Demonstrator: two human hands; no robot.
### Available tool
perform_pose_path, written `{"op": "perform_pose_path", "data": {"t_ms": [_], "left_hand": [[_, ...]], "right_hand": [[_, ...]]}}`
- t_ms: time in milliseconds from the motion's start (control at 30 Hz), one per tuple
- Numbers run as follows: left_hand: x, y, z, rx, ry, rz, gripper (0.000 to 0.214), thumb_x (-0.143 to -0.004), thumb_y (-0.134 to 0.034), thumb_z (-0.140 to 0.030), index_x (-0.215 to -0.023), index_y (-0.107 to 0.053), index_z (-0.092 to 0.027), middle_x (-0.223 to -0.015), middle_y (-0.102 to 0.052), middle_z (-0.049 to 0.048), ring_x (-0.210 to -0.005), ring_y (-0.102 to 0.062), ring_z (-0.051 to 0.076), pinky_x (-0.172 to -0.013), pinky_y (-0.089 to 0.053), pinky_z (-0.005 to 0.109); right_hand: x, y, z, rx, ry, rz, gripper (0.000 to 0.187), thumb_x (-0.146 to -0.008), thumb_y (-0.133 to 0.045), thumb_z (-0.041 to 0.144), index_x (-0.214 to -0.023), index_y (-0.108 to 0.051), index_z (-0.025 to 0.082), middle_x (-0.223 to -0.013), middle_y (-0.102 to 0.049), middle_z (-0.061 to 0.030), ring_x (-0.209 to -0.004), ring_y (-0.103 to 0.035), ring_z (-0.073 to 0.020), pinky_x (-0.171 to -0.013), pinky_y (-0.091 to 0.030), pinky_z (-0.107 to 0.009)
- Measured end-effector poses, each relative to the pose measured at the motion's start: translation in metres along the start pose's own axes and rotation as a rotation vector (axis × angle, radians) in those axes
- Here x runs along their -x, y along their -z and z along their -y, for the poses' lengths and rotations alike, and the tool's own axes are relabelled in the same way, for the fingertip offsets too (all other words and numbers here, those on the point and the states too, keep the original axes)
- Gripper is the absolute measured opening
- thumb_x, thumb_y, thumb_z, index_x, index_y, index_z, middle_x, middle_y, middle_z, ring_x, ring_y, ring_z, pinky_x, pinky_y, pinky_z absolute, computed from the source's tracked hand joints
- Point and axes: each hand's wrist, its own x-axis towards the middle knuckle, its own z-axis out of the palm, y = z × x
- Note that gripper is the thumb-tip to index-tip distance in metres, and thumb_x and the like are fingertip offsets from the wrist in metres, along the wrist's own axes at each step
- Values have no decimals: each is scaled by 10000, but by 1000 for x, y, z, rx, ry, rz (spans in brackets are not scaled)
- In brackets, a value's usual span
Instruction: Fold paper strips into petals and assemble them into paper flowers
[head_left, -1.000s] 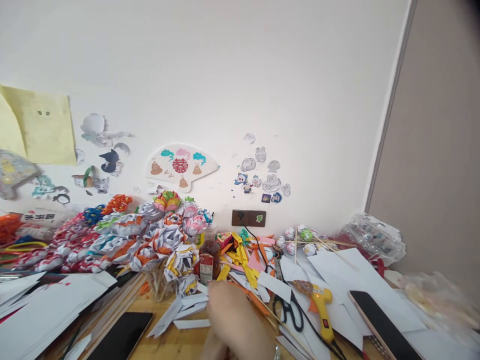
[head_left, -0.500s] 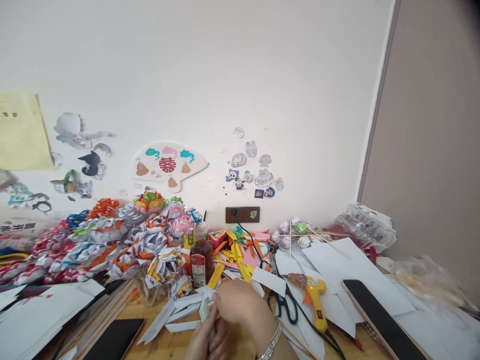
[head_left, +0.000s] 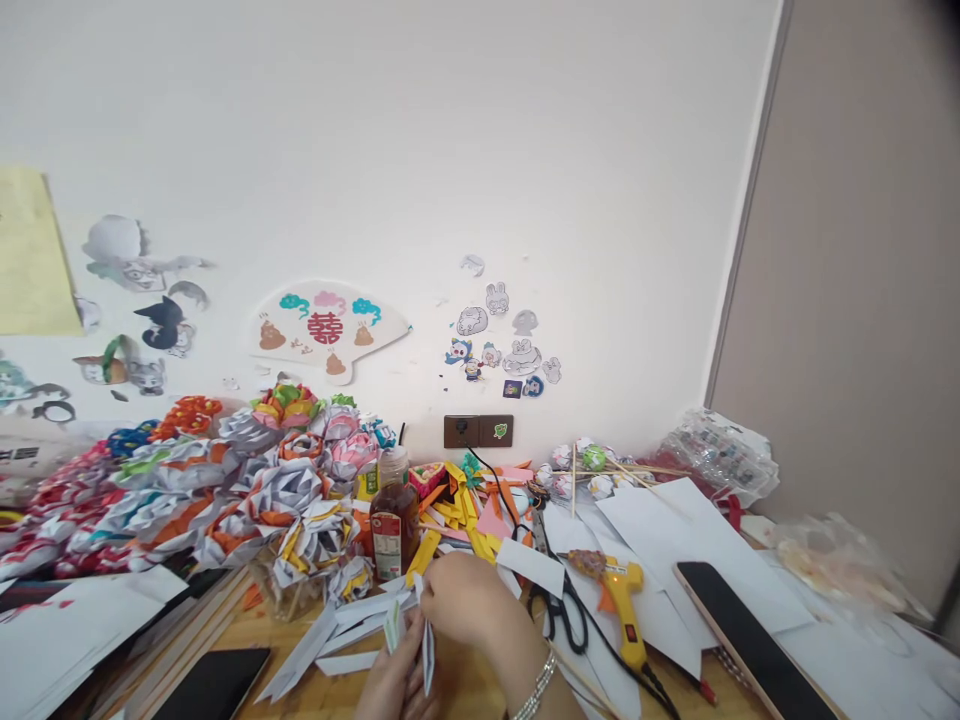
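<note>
At the bottom middle of the view, both my hands meet over a wooden table. My right hand, with a bracelet on its wrist, pinches the top of a narrow folded white paper piece. My left hand comes up from the frame's bottom edge and grips the same folded paper from below, next to a second strip with a green mark. Loose white folded strips lie just left of my hands.
A heap of coloured paper flowers fills the left. A brown bottle, yellow and orange strips, black scissors, a yellow glue gun, two dark phones and white sheets crowd the table.
My right hand came up into view and closed on the folded paper, my left hand joined it from below, and my view swung slightly to the right.
</note>
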Motion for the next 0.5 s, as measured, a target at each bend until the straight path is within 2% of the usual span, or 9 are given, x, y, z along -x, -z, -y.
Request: {"op": "perform_pose_path", "data": {"t_ms": [167,267,400,500], "left_hand": [[-7,5,9,-149,-32,46,631,-444,-759,-749,-552,-454,-207,-276,-305,-136,-239,-173,6,-298,-168,149],[-10,6,9,-184,-45,60,626,-448,-754,-753,-579,-477,-207,-277,-337,-128,-238,-180,7,-298,-177,150],[-7,3,7,-219,-38,72,650,-459,-725,-777,-526,-434,-200,-322,-364,-119,-239,-182,-5,-285,-164,143],[-2,0,7,-244,-29,72,652,-454,-724,-778,-508,-415,-205,-302,-323,-131,-239,-171,0,-274,-180,141]], "right_hand": [[-3,-3,-1,-11,-61,2,271,-766,-583,81,-990,-734,101,-986,-709,-205,-913,-690,-315,-709,-526,-333],[-8,-8,-10,-31,-62,-8,248,-796,-568,115,-968,-742,155,-970,-727,-149,-873,-701,-268,-668,-510,-280],[-20,-20,-32,-23,-114,-105,298,-882,-457,141,-997,-730,180,-978,-730,-115,-884,-694,-229,-685,-492,-260],[-30,-34,-55,34,-185,-152,268,-846,-495,104,-951,-739,138,-957,-724,-149,-882,-688,-250,-704,-487,-274]]}}
